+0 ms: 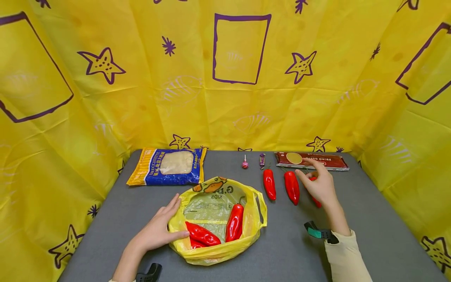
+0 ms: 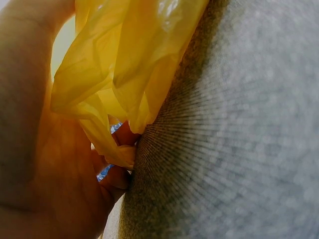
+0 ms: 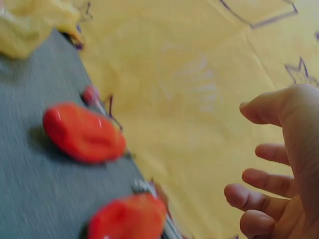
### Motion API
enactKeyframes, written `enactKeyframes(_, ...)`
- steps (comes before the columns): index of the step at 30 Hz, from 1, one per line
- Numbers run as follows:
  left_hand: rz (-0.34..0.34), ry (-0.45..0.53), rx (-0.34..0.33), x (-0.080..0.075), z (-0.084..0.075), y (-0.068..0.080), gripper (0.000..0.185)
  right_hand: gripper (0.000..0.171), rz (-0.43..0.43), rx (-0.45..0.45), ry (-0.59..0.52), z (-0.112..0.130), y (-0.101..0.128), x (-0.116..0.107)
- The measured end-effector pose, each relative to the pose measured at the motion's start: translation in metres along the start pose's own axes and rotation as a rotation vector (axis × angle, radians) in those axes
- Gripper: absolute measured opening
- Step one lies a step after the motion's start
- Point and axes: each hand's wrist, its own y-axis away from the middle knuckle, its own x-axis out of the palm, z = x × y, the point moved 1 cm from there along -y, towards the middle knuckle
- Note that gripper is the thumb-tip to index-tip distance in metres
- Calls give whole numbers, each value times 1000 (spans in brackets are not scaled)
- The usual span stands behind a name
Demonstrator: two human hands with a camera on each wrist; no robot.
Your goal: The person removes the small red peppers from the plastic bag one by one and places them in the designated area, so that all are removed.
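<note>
Your left hand resting on the bag rim, fingers straight, your right hand right of the bag, fingers spread over a pepper on the worktop

The head view is evenly and brightly lit from above; only short, soft shadows are cast beside the red peppers and the yellow bag. Slight bending is noted at the edges. The left wrist view is blurred at close range. The right wrist view is smeared and overexposed.
</note>
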Motion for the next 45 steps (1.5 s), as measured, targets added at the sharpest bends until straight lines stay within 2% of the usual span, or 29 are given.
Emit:
enactKeyframes(9, 9, 12, 12, 2, 1, 0, 114, 51, 86, -103, -158, 37, 6, 25)
enactKeyframes(15, 7, 12, 7, 1, 2, -1, 115, 50, 154, -196, -197, 64, 0, 37)
enactKeyframes(23, 4, 19, 12, 1, 2, -1, 114, 52, 272, -281, -175, 100, -5, 57)
enactKeyframes(31, 5, 28, 0, 1, 2, -1, 114, 45, 397, -412, -185, 133, -8, 86)
enactKeyframes(37, 5, 27, 1, 1, 2, -2, 114, 43, 474, -491, -139, 160, -16, 106)
enactKeyframes(45, 6, 29, 2, 2, 3, -2, 114, 42, 608, -517, -62, 188, -22, 131)
